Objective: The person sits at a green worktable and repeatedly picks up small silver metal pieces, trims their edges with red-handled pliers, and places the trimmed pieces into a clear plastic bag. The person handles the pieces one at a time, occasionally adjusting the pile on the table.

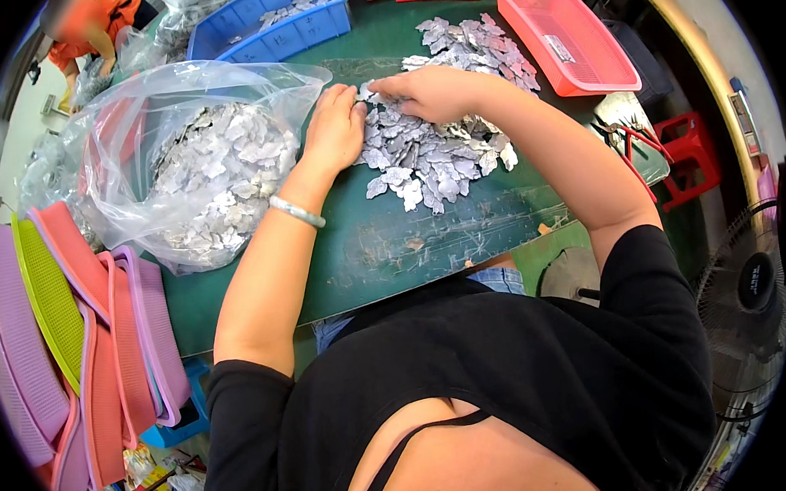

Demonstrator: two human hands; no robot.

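Saw a pretty beat-up dark green bench [350, 279] right across the middle, scratched and scuffed toward the near side. Caught a patch of lighter green floor [531, 254] below it, plus a grey round disc [563, 274] down there. Also spotted a red plastic stool [701, 154] off the right end and a black fan [751, 284] lower down. Noticed a pale wall [718, 11] at far right, next to a long tan edge [699, 56] bowed by the lens. Looked brightly lit, too.
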